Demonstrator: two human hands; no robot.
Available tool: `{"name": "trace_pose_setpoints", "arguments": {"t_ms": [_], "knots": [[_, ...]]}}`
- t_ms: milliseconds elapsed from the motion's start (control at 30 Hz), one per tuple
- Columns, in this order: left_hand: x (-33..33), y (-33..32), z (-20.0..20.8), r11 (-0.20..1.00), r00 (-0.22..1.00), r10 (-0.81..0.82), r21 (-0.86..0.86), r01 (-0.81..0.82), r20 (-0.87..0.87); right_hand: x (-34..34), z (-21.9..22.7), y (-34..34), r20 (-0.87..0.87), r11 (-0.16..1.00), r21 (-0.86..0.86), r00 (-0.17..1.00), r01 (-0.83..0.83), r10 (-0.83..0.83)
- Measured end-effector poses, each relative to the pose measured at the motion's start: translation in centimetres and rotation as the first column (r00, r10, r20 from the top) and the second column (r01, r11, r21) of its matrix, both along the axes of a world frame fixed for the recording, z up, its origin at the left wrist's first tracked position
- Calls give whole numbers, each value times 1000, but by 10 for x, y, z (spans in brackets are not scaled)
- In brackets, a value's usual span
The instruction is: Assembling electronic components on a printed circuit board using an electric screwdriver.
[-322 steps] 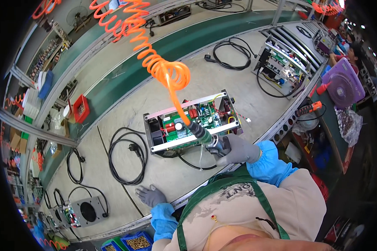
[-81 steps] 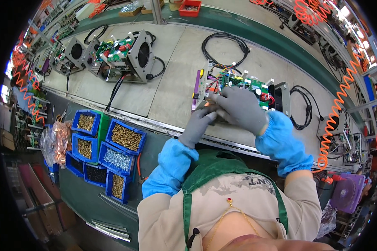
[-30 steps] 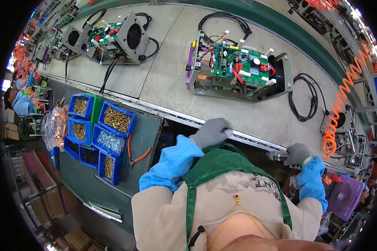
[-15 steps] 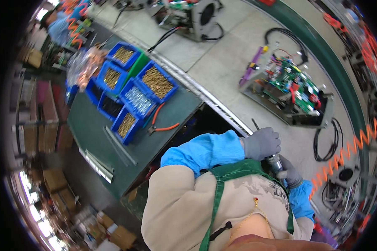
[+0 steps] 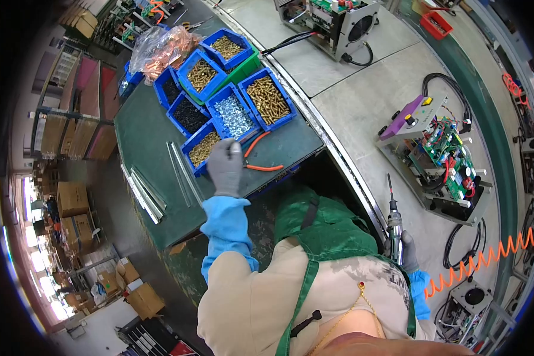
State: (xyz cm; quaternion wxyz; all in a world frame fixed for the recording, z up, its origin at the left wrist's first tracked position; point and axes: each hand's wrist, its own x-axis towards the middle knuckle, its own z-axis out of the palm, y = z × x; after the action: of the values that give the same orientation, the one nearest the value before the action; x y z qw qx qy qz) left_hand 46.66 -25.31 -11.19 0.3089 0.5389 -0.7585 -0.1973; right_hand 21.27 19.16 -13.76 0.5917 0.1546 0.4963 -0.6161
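My left hand (image 5: 225,169), in a grey glove, is over the near edge of a blue bin of small brass-coloured screws (image 5: 204,147). Its fingers are curled together; whatever they may hold cannot be made out. Just right of it, orange-handled pliers (image 5: 261,168) lie on the green bench top. My right hand (image 5: 408,252), also gloved, is wrapped round a silver power screwdriver (image 5: 394,228) at my right side, its long bit pointing up and away from me. Right of the screwdriver stands an open metal chassis with green circuit boards (image 5: 451,163).
More blue bins hold brass fasteners (image 5: 268,99), silver hardware (image 5: 232,117) and black pieces (image 5: 190,114). A plastic bag of copper-coloured parts (image 5: 166,50) lies behind them. Metal strips (image 5: 145,193) rest on the bench (image 5: 154,136). An orange coiled hose (image 5: 486,261) stretches off to the right.
My left hand has left the front of the screwdriver and moved left to the bins. My right hand keeps the screwdriver, now pointing more straight ahead. The whole view has shifted.
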Motion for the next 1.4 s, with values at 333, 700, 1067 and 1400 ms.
{"name": "trace_pose_setpoints", "arguments": {"t_ms": [333, 700, 1067, 1400], "knots": [[22, -23, 13, 990, 998, 39, -133, -46, -53, 4, 16, -28, 90, 998, -58, 996, -17, 22], [-110, -50, 17, 920, 521, -261, 46, 390, 813, 6, 53, -59, -232, 987, -56, 963, -153, 137], [-118, -64, 33, 941, 582, -250, 53, 334, 774, 7, 54, -59, -296, 988, 1, 944, -153, 147], [-110, -69, 5, 793, 601, -398, -69, 605, 693, -1, 57, -66, -298, 965, 16, 920, -260, 253]]}}
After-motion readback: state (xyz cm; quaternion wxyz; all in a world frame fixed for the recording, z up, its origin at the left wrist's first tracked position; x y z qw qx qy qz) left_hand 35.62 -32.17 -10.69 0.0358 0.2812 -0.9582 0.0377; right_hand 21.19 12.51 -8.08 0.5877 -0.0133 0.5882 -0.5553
